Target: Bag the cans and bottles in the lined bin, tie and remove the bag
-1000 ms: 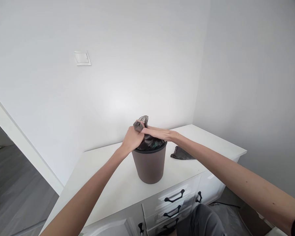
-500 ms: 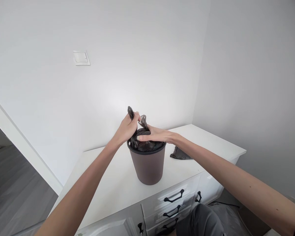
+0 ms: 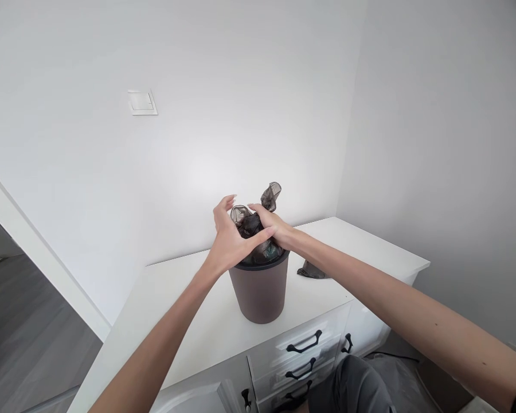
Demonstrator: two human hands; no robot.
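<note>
While one dark bag [image 3: 265, 252] bulges from one brown bin [image 3: 258, 295], two tufts [image 3: 270, 195] up, the left hand [image 3: 230, 241] spreads open, gripping nothing visible; the right hand [image 3: 274, 225] curls against the bag, its hold unclear. Gathering the top seems the step; next likely calls for pinching both tufts. Rightward, one dark plastic piece [image 3: 313, 271]; below, five handles [image 3: 304, 342].

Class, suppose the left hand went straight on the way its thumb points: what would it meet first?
Most likely the right hand, at the thumb tip; depth is unclear, so they may touch.
</note>
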